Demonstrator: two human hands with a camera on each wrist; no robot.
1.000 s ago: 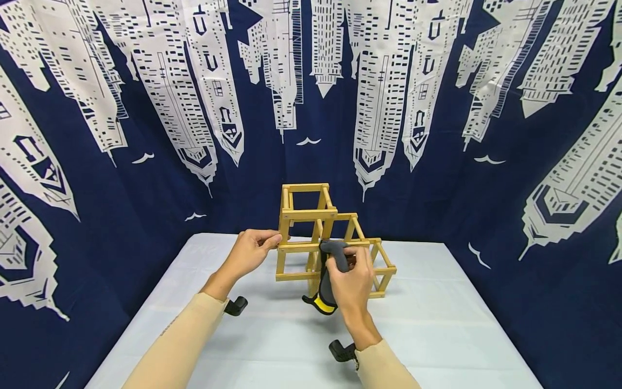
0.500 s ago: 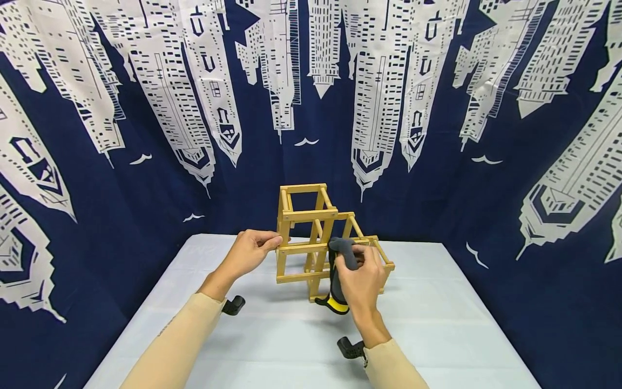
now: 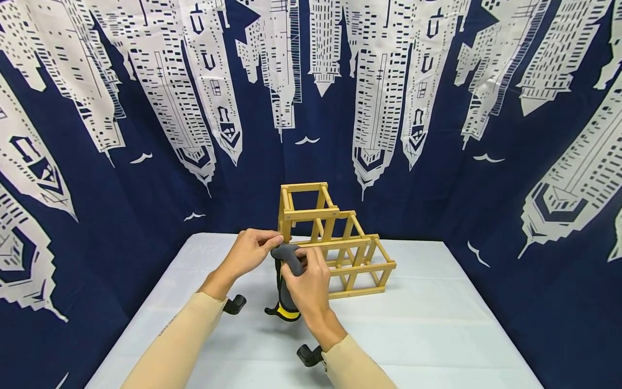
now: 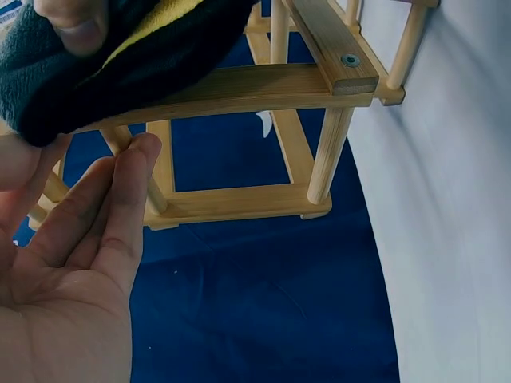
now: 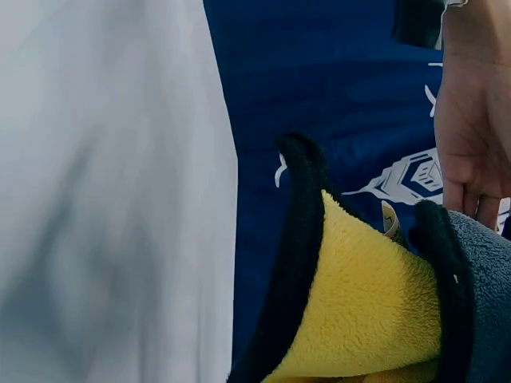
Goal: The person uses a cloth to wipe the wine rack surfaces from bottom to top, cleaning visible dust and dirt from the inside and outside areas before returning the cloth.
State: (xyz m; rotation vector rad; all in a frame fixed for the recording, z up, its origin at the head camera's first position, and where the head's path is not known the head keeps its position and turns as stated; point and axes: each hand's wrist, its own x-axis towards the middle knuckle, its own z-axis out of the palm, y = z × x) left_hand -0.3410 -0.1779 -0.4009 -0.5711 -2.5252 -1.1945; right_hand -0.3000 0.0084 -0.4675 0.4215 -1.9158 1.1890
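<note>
A stepped wooden rack of slats and dowels stands on the table. My left hand holds its left upright, thumb in front; in the left wrist view the fingers of that hand reach behind a dowel. A folded microfiber cloth, grey outside, yellow inside and edged in black, hangs from my right hand, which pinches it. The cloth lies against the rack's left middle slat, close to my left fingertips, and hides the lower left part. In the right wrist view the cloth's yellow side shows.
White cloth covers the table. A dark blue curtain printed with white buildings hangs behind and along both sides. Black wrist-camera mounts jut from both wrists.
My right hand first moved slightly right with the cloth, then swept left along the rack to beside my left hand. The left hand has kept its hold on the upright.
</note>
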